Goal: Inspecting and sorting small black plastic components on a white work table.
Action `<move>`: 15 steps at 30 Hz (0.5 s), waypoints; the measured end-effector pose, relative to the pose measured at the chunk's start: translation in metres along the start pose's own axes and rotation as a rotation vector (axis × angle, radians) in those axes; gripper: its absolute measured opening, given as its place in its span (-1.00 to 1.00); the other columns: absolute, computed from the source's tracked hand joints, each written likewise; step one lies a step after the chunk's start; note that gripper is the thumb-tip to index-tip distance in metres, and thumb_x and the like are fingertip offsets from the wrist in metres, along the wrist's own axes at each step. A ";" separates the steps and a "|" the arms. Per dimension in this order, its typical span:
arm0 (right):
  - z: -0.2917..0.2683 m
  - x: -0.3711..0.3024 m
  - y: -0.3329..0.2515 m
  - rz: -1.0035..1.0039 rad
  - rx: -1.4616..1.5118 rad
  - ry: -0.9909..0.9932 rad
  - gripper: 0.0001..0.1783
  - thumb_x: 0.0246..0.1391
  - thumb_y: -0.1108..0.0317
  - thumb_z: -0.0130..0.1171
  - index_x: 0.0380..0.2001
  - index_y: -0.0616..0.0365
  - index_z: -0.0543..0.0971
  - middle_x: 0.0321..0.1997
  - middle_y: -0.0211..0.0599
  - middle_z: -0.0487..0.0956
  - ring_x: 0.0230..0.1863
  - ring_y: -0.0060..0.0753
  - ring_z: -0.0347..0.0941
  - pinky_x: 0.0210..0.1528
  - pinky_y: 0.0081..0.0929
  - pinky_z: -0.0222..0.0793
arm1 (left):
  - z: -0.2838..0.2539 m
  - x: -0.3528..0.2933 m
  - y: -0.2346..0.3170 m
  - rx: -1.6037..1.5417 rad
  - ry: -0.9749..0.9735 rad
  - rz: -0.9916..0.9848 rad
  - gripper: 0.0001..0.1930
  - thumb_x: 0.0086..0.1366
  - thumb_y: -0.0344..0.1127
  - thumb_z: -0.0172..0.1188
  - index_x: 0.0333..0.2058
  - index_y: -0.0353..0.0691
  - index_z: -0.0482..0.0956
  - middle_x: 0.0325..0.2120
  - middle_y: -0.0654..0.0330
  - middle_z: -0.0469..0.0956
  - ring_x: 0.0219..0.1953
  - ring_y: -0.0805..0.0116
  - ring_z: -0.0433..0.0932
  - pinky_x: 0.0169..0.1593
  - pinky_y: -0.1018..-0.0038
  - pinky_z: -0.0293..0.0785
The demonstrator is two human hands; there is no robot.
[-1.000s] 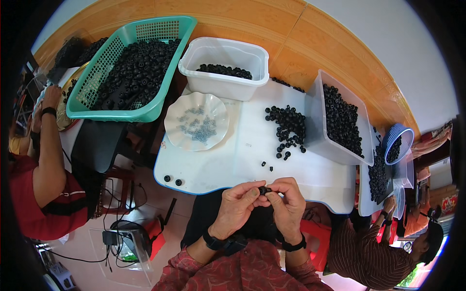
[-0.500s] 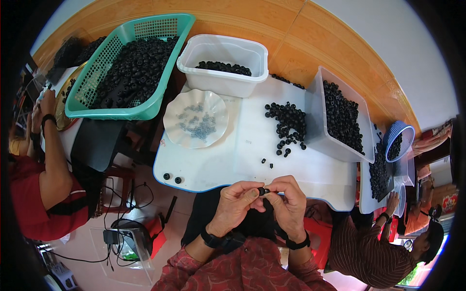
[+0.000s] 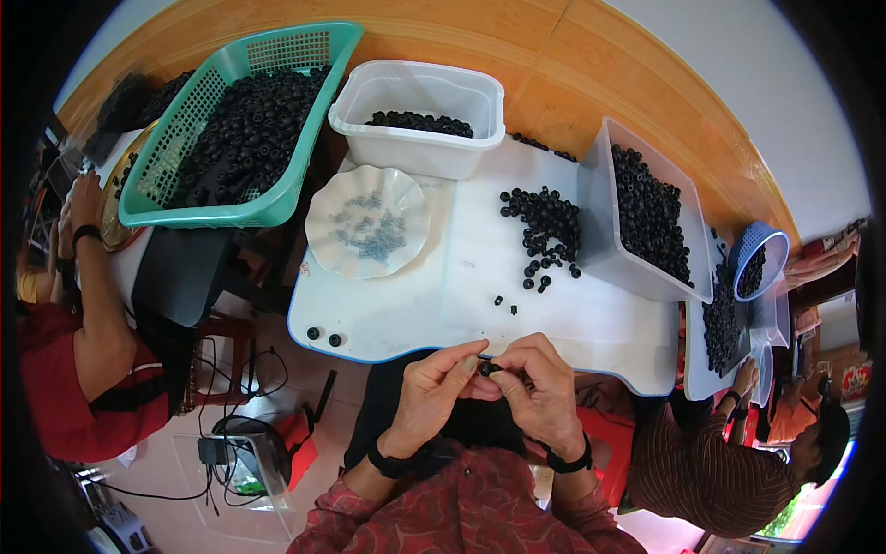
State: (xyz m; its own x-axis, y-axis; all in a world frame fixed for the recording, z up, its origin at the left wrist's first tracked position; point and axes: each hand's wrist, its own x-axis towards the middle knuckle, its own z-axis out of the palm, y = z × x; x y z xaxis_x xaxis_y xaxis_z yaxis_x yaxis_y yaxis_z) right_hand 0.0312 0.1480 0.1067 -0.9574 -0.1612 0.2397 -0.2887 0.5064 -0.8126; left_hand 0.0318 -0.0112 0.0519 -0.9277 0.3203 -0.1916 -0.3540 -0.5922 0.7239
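Just off the front edge of a white table (image 3: 406, 319), my two hands meet over my lap. Between them is a small, round black part (image 3: 486, 368) with a hollow face. My left hand (image 3: 432, 392) grips it from the left between thumb and fingers, the index finger stretched along it. My right hand (image 3: 543, 392) has its thumb pressed against the same part, fingers curled behind. Fingertips hide much of it. A scalloped white dish (image 3: 323, 231) on the table holds small, clear bluish pieces. Two black parts (image 3: 324, 336) stand at the front left corner.
A loose heap of black parts (image 3: 544, 222) lies beside a translucent bin (image 3: 600, 249) full of them. Behind are a white tub (image 3: 415, 152) and a green basket (image 3: 217, 217), both holding black parts. People work at left (image 3: 69, 369) and right (image 3: 711, 471).
My hands have lowered slightly. The black part has turned so its hollow face shows, and my right thumb now lies against it. The view has shifted a little.
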 end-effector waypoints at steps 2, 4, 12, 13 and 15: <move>0.000 -0.001 0.000 0.002 -0.020 -0.005 -0.79 -0.11 0.68 0.25 -0.35 0.28 0.54 -0.35 -0.21 0.46 -0.40 -0.29 0.47 -0.37 -0.46 0.41 | 0.002 -0.001 0.001 0.009 0.008 -0.005 -0.71 0.40 -0.48 0.03 0.04 -0.47 0.46 -0.25 -0.01 0.60 -0.27 0.25 0.66 -0.12 0.34 0.67; 0.002 -0.002 -0.001 0.002 -0.040 -0.009 -0.79 -0.12 0.68 0.25 -0.35 0.27 0.54 -0.35 -0.20 0.46 -0.39 -0.24 0.46 -0.38 -0.43 0.41 | 0.004 -0.001 0.002 0.090 0.020 0.012 -0.70 0.38 -0.46 0.08 0.04 -0.46 0.47 -0.25 0.03 0.61 -0.25 0.31 0.64 -0.13 0.40 0.66; 0.015 -0.010 0.009 -0.033 -0.145 0.028 -0.77 -0.16 0.66 0.24 -0.35 0.25 0.51 -0.33 -0.15 0.48 -0.35 -0.06 0.46 -0.32 -0.28 0.40 | 0.004 0.002 -0.009 0.143 0.001 -0.039 -0.75 0.35 -0.45 0.14 -0.05 -0.43 0.56 -0.23 0.11 0.62 -0.23 0.45 0.60 -0.13 0.52 0.63; 0.015 -0.010 0.009 -0.032 -0.145 0.029 -0.77 -0.16 0.66 0.24 -0.35 0.25 0.51 -0.33 -0.15 0.48 -0.35 -0.06 0.46 -0.32 -0.28 0.40 | 0.004 0.002 -0.009 0.132 0.011 -0.058 -0.76 0.36 -0.44 0.13 -0.06 -0.43 0.57 -0.23 0.12 0.62 -0.23 0.47 0.59 -0.12 0.52 0.62; 0.013 -0.010 0.008 -0.044 -0.175 0.009 -0.77 -0.13 0.64 0.26 -0.34 0.25 0.50 -0.33 -0.15 0.48 -0.36 -0.08 0.47 -0.35 -0.30 0.43 | 0.002 0.003 -0.010 0.118 0.005 -0.073 -0.75 0.38 -0.44 0.09 -0.04 -0.42 0.56 -0.22 0.11 0.61 -0.22 0.45 0.59 -0.11 0.50 0.63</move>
State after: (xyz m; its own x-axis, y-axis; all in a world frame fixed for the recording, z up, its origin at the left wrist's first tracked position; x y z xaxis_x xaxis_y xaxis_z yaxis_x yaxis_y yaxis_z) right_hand 0.0386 0.1426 0.0907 -0.9437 -0.1787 0.2782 -0.3264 0.6392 -0.6963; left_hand 0.0325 -0.0031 0.0456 -0.9006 0.3557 -0.2498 -0.4047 -0.4761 0.7808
